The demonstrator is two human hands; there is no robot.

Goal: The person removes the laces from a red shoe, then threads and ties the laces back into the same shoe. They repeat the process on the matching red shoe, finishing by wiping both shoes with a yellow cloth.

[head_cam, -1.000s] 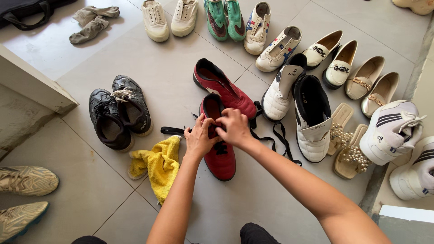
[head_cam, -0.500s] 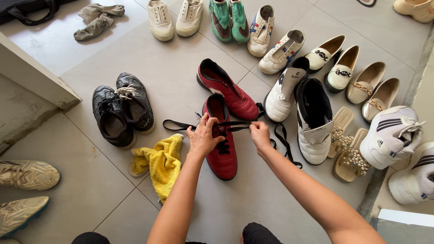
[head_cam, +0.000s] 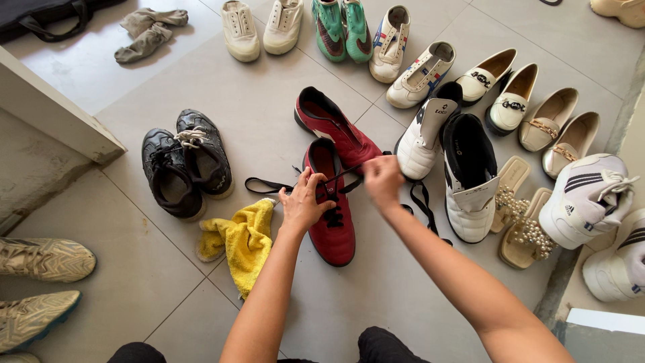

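hands (head_cam: 339,191) (two) on one red shoe (head_cam: 333,222)

Home entryway: shoe rows (head_cam: 430,74), tiled floor (head_cam: 255,107)

The red shoe (head_cam: 334,222) under the hands looks like smooth synthetic leather with a soft sheen, and its black lace (head_cam: 269,185) is flat woven cloth, matt. The second red shoe (head_cam: 336,131) has the same faintly glossy skin. The yellow cloth (head_cam: 242,242) beside them is fluffy terry, rough and dull. The black pair (head_cam: 181,165) looks like creased, worn leather with a dim shine. The white high-top shoes (head_cam: 463,181) are smooth and slightly glossy. The sandals (head_cam: 517,215) carry shiny pearl-like beads. The floor tiles (head_cam: 242,87) are pale grey, smooth and satin, reflecting light faintly.
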